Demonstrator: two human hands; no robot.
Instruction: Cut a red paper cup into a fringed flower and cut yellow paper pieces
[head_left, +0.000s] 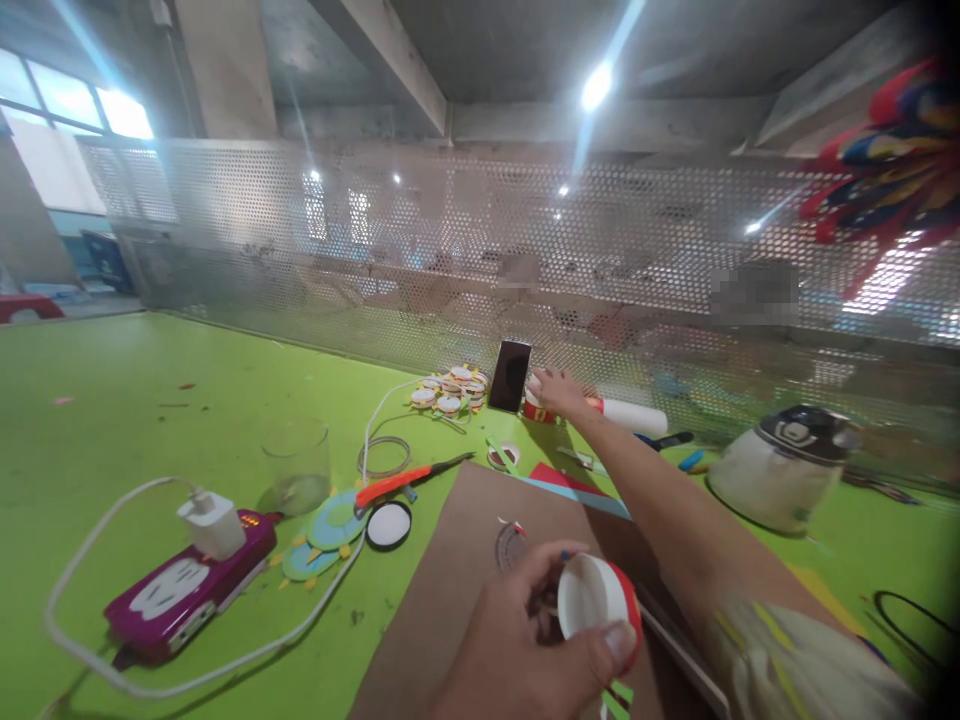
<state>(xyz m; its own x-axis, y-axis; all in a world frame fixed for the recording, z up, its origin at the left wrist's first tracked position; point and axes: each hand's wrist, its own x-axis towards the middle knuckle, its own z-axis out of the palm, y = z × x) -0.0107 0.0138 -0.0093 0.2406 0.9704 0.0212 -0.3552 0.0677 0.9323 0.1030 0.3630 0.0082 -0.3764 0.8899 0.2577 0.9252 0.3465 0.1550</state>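
My left hand [525,640] is closed around a red and white paper cup [592,600], held tilted with its white inside towards me. Green strips [619,697] show just below this cup. Stretched out to the back of the table, my right hand [559,390] has its fingers over another red and white paper cup [537,410] and seems to grip it; the fingertips are partly hidden. Close to that hand a dark phone [510,377] stands propped up. Beneath my left hand lies a brown board [442,560], with a grey curved protractor-like piece [511,545] on it.
A purple power strip [187,590] with a white charger [212,522] and looping cable lies left. Nearby are a clear glass [296,470], an orange cutter [397,483] and blue paper discs [337,520]. A kettle [780,475] stands right; a perforated metal screen [420,240] runs behind.
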